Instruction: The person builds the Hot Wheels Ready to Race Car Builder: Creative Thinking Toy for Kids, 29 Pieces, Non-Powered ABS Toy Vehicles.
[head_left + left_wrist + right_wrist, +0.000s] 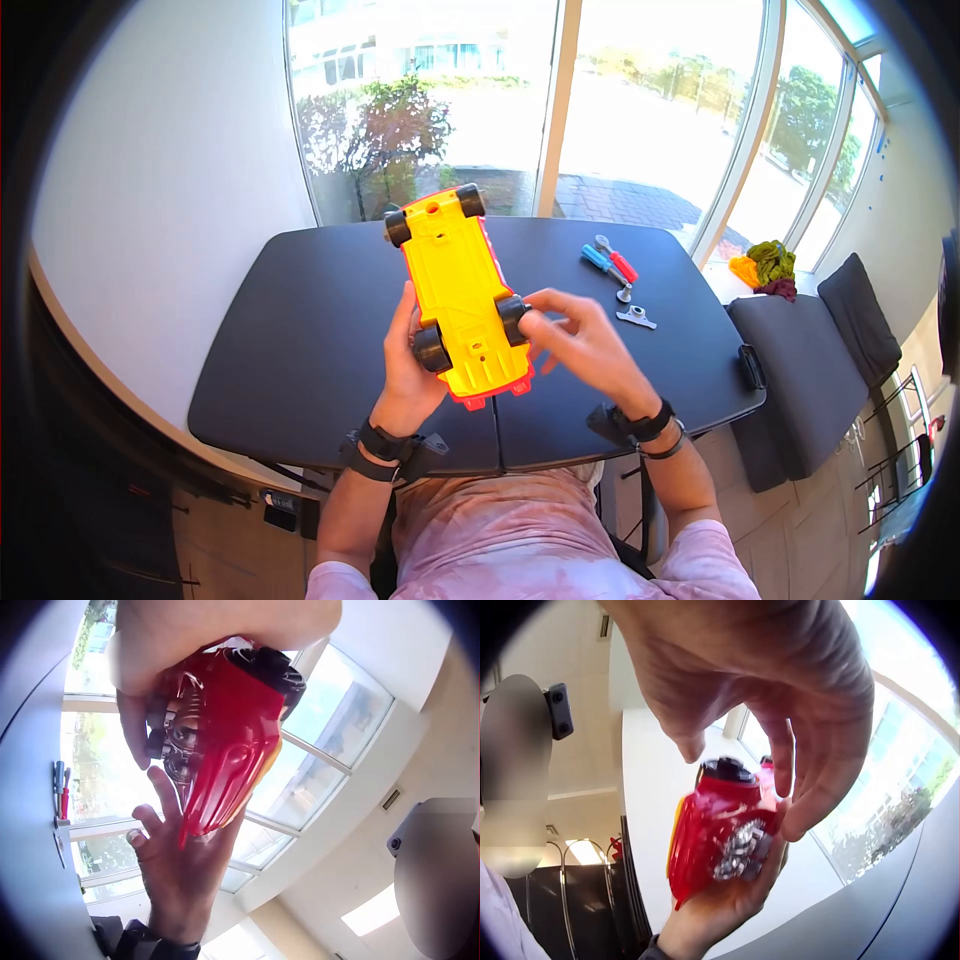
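Note:
A toy car (455,290) is held up over the table with its yellow underside toward the head camera and black wheels at its corners. My left hand (408,365) grips its side near the lower left wheel (431,350). At the lower right wheel (512,322) is my right hand (590,345), its thumb and fingers spread loosely around that corner. The right wrist view shows gaps between those fingertips and the black wheel (727,771). The car's red body (236,750) and a silver engine (741,851) show in the wrist views.
On the black table (300,340) lie a blue-handled tool (603,262), a red-handled tool (622,266), a small grey knob-like piece (625,293) and a flat grey piece (636,317). A dark padded seat (800,380) with bunched cloths (772,264) stands right. Windows are beyond.

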The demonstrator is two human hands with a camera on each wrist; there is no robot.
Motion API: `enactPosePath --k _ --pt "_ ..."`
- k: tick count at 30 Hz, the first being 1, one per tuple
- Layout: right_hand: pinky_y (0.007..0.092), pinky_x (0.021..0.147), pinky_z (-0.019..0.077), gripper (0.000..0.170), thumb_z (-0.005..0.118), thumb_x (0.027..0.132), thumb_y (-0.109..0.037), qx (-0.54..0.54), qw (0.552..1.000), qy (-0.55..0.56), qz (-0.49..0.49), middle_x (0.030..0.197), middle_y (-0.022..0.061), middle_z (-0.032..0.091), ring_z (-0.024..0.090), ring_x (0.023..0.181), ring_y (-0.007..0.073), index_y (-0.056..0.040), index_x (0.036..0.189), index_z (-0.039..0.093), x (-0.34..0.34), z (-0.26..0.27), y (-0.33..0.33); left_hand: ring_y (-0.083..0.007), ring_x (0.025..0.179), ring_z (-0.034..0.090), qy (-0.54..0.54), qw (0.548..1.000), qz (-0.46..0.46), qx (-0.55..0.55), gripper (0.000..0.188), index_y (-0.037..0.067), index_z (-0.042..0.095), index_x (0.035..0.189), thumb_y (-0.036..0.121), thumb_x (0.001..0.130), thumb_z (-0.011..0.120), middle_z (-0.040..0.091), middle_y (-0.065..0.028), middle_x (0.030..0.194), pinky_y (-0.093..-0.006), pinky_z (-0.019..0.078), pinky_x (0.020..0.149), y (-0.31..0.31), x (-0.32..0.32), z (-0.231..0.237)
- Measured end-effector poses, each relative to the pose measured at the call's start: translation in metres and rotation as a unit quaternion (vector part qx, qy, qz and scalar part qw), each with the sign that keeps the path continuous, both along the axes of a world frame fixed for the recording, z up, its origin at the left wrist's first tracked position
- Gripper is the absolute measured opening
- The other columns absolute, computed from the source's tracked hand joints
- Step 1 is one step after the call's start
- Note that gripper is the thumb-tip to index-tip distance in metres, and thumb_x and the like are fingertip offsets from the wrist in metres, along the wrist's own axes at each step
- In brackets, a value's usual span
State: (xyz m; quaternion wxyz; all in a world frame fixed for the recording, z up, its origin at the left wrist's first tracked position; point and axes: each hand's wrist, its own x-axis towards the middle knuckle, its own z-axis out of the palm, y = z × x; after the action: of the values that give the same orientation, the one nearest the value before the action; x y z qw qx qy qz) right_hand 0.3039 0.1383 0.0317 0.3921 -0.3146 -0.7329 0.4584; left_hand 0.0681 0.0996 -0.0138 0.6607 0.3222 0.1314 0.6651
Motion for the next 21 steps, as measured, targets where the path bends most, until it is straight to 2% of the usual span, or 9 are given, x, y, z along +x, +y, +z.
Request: enactPosePath --k 2,5,7,10,13,14,16,21 --pt "0.0268 0.058 0.0568 0.039 0.079 0.106 -0.032 0.004 0.999 -0.004 -0.036 0.103 0.0064 0.079 0.075 0.075 0.0102 0.0026 0.124 0.076 0.019 0.009 0.015 -0.0279 0.134 0.072 -0.021 1.000 -0.005 -0.012 0.069 0.011 0.054 0.162 0.060 0.116 0.045 0.070 -0.0122 0.153 -0.0466 0.0554 0.116 0.000 0.000 0.000" --pt "0.0282 0.060 0.0580 0.029 0.078 0.106 -0.027 0.095 0.980 -0.084 -0.153 0.099 0.0089 0.082 0.078 0.077 0.0135 0.0011 0.114 0.081 0.049 0.019 0.039 -0.0296 0.132 0.072 -0.031 0.999 -0.021 -0.004 0.069 0.011 0.054 0.163 0.061 0.115 0.045 0.070 -0.0121 0.151 -0.0500 0.0563 0.114 0.003 -0.004 -0.003" --pt "0.0310 0.065 0.0608 0.024 0.078 0.104 -0.024 0.154 0.945 -0.160 -0.241 0.096 0.0103 0.084 0.081 0.079 0.0185 -0.0014 0.109 0.083 0.071 0.023 0.058 -0.0307 0.130 0.073 -0.033 0.999 -0.026 0.000 0.070 0.012 0.053 0.163 0.062 0.115 0.045 0.070 -0.0126 0.151 -0.0516 0.0571 0.113 0.006 -0.004 -0.004" --pt "0.0374 0.079 0.0640 0.018 0.079 0.098 -0.020 0.249 0.871 -0.296 -0.302 0.093 0.0120 0.084 0.082 0.087 0.0279 -0.0055 0.105 0.086 0.122 0.002 0.103 -0.0341 0.130 0.073 -0.024 0.999 -0.025 0.005 0.072 0.012 0.053 0.164 0.063 0.113 0.046 0.069 -0.0152 0.151 -0.0551 0.0571 0.113 0.010 -0.003 -0.006" --pt "0.0428 0.090 0.0635 0.019 0.080 0.095 -0.022 0.233 0.836 -0.392 -0.306 0.099 0.0128 0.085 0.081 0.095 0.0341 -0.0082 0.106 0.087 0.163 -0.028 0.133 -0.0351 0.130 0.073 -0.024 0.998 -0.058 0.022 0.072 0.013 0.053 0.164 0.063 0.112 0.047 0.069 -0.0162 0.151 -0.0568 0.0580 0.111 0.008 -0.005 -0.005" --pt "0.0435 0.090 0.0635 0.020 0.081 0.094 -0.023 0.218 0.833 -0.410 -0.301 0.099 0.0126 0.085 0.081 0.095 0.0338 -0.0084 0.106 0.087 0.169 -0.036 0.139 -0.0349 0.129 0.073 -0.026 0.996 -0.075 0.030 0.072 0.014 0.053 0.164 0.063 0.112 0.047 0.069 -0.0161 0.151 -0.0569 0.0586 0.110 0.008 -0.006 -0.004" --pt "0.0449 0.090 0.0637 0.022 0.083 0.092 -0.024 0.187 0.827 -0.443 -0.290 0.099 0.0124 0.085 0.081 0.096 0.0331 -0.0088 0.107 0.087 0.177 -0.049 0.145 -0.0345 0.128 0.073 -0.019 0.999 -0.048 0.013 0.072 0.014 0.053 0.164 0.063 0.112 0.047 0.070 -0.0158 0.150 -0.0570 0.0594 0.109 0.012 -0.006 -0.007" --pt "0.0448 0.088 0.0641 0.021 0.086 0.088 -0.022 0.168 0.827 -0.457 -0.279 0.099 0.0122 0.085 0.081 0.094 0.0331 -0.0095 0.104 0.088 0.183 -0.074 0.157 -0.0329 0.126 0.075 -0.009 0.999 -0.031 0.000 0.071 0.015 0.053 0.165 0.062 0.112 0.048 0.071 -0.0143 0.149 -0.0558 0.0606 0.108 0.016 -0.007 -0.014"
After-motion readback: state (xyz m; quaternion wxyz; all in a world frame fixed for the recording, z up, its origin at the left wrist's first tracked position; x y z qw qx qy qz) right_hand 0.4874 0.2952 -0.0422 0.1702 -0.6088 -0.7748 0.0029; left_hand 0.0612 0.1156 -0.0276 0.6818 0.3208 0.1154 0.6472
